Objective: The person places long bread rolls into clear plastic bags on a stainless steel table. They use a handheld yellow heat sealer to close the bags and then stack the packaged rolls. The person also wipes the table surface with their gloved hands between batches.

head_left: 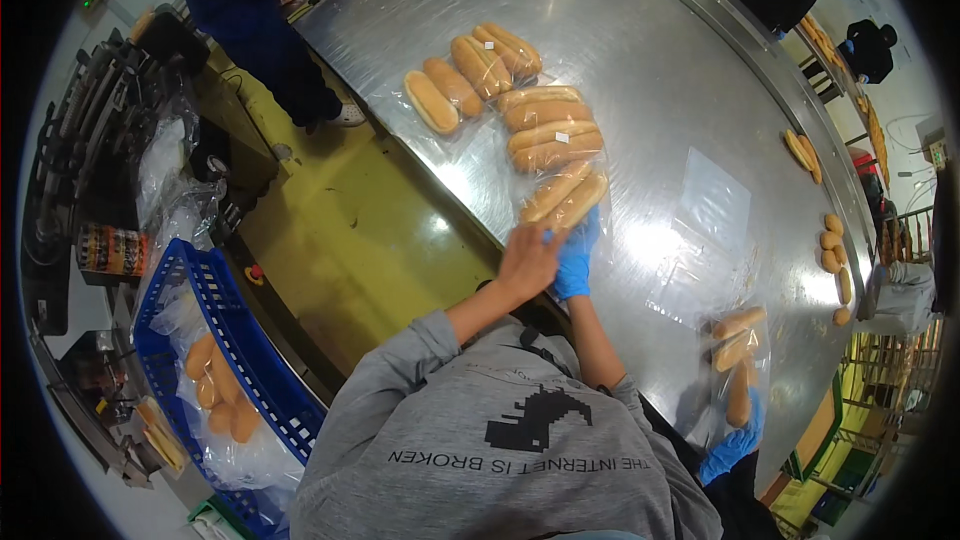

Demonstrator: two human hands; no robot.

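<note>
At the table's near edge, a clear plastic bag of long bread rolls lies in front of my hands. My bare left hand is closed at the near end of this bag, its fingers bent and slightly blurred. Right beside it, my right hand wears a blue glove and grips the same bag from its right side. Just beyond lie more bagged rolls, and farther left another bag of rolls. A flat clear plastic bag rests on the table to the right.
The steel table runs away from me. A co-worker's blue-gloved hand handles bagged rolls on the right. Loose rolls lie along the far right edge. A blue crate with rolls stands left. A person in blue stands far left.
</note>
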